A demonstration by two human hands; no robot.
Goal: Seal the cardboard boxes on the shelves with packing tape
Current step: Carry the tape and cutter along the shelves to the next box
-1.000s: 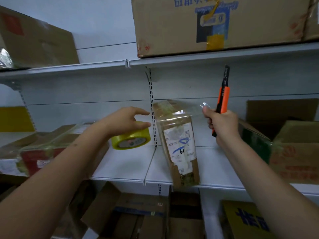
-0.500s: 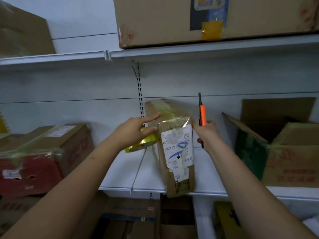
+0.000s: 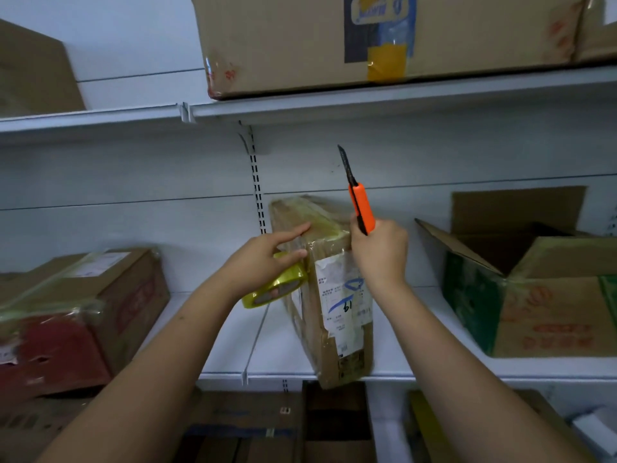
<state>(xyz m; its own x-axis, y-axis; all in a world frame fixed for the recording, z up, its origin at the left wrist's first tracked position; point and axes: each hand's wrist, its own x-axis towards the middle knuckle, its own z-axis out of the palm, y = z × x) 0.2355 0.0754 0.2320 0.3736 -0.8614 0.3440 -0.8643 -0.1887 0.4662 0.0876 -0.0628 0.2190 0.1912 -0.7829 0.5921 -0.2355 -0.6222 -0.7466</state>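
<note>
— Left hand [image 3: 263, 262] first: what is it doing?

— It grips the yellow tape roll [image 3: 277, 286], fingers curled round it, while the forefinger stretches out onto the top edge of the narrow box [image 3: 329, 295]. The roll sits right against the box's left side, near its top.

— And the right hand [image 3: 379, 255]?

— Clenched round an orange utility knife [image 3: 359, 203], whose dark blade points up and slightly left. That hand is against the box's upper right corner.

— Where does the narrow box stand?

— Upright on the middle shelf [image 3: 434, 365], roughly at the centre of its width, with its lower end at the front edge and its top tilted towards the back wall. Clear tape already glistens over its top, and a white label with a handwritten number covers its front face.

— What else is on that shelf?

— Towards the left end, a taped box [image 3: 110, 295] with red printing, wrapped in shiny film. Towards the right end, an open box [image 3: 541, 289] with its flaps standing up and a green side panel. Both are well apart from the narrow one.

— Above and below?

— A large box [image 3: 300, 41] with a blue and yellow patch rests on the upper shelf [image 3: 334, 105], above the hands. Under the middle shelf, more cardboard is visible, too dim to tell apart.
</note>
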